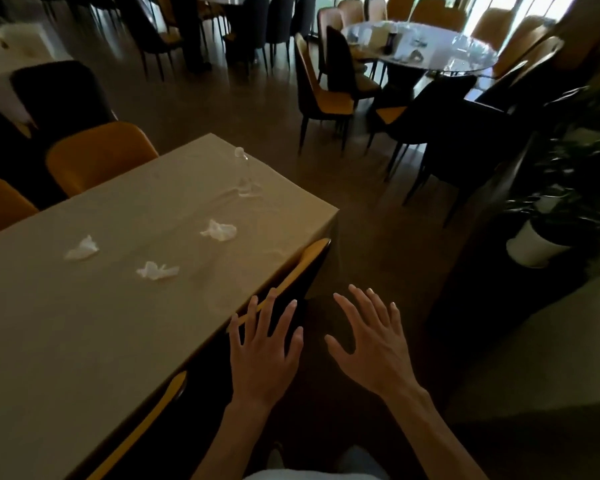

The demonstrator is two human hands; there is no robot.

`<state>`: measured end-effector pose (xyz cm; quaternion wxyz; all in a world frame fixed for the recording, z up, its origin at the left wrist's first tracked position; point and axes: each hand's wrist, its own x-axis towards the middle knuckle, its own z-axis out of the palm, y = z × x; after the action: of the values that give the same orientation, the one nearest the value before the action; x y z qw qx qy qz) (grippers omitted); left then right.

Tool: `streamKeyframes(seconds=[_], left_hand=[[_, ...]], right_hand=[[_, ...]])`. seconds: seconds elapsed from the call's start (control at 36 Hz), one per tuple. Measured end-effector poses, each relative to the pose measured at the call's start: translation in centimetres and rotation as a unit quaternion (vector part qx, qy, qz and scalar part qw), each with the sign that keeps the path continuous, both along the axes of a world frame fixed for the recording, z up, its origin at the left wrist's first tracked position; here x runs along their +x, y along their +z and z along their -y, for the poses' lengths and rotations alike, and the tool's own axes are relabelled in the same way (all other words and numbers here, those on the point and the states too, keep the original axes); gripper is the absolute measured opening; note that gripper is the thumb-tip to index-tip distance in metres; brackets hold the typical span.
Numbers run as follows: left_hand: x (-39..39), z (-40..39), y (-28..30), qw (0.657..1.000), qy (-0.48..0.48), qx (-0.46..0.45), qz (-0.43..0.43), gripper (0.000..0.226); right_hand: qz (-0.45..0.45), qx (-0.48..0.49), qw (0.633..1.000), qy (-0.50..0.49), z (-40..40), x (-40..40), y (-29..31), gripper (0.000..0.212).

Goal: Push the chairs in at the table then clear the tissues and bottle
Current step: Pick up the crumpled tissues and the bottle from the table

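Both hands spread wide and holding nothing, beside the tucked-in near chair [293,271].

Left hand [264,355] over chair back, right hand [371,344] in air. Tissues [220,230] [82,249] [156,270] mid-table [84,341]: featherlight, soft, best pinched. Bottle [245,174] near far edge: light, probably slippery, best gripped round the middle.

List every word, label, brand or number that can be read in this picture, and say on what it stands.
None can be read.
Clear bottle on the near table: no label shows.
Dark bottle on the far round table: label too small and blurred to read.
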<state>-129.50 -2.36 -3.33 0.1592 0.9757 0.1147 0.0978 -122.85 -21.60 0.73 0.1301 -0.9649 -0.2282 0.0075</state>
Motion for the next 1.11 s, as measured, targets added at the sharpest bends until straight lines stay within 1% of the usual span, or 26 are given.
streamKeyframes(seconds=[0.19, 0.36, 0.56, 0.75, 0.92, 1.11], left_hand=[[6.4, 1.2, -0.3, 1.000, -0.010, 0.004, -0.013, 0.055], [13.4, 3.6, -1.1, 1.000, 0.011, 0.015, -0.010, 0.055], [22.6, 8.4, -1.1, 0.997, 0.071, 0.017, -0.011, 0.054], [29.0, 11.9, 0.1, 0.989, 0.150, 0.004, -0.001, 0.054], [33.3, 13.3, 0.3, 0.979, 0.204, -0.006, -0.024, 0.055], [39.9, 12.8, -0.2, 0.967, 0.251, -0.002, -0.031, 0.057]], right_hand=[[-0.014, 0.003, 1.000, -0.020, 1.6, 6.2, -0.6, 0.076], [-0.012, 0.009, 1.000, -0.007, 3.9, 14.3, -1.2, 0.077], [-0.008, -0.008, 0.999, 0.042, 8.3, 25.5, -1.1, 0.078], [-0.021, -0.022, 0.995, 0.098, 12.1, 34.3, 0.2, 0.076], [-0.033, -0.012, 0.988, 0.148, 12.2, 40.7, 0.8, 0.077], [-0.035, -0.006, 0.980, 0.197, 9.8, 48.8, 0.8, 0.076]])
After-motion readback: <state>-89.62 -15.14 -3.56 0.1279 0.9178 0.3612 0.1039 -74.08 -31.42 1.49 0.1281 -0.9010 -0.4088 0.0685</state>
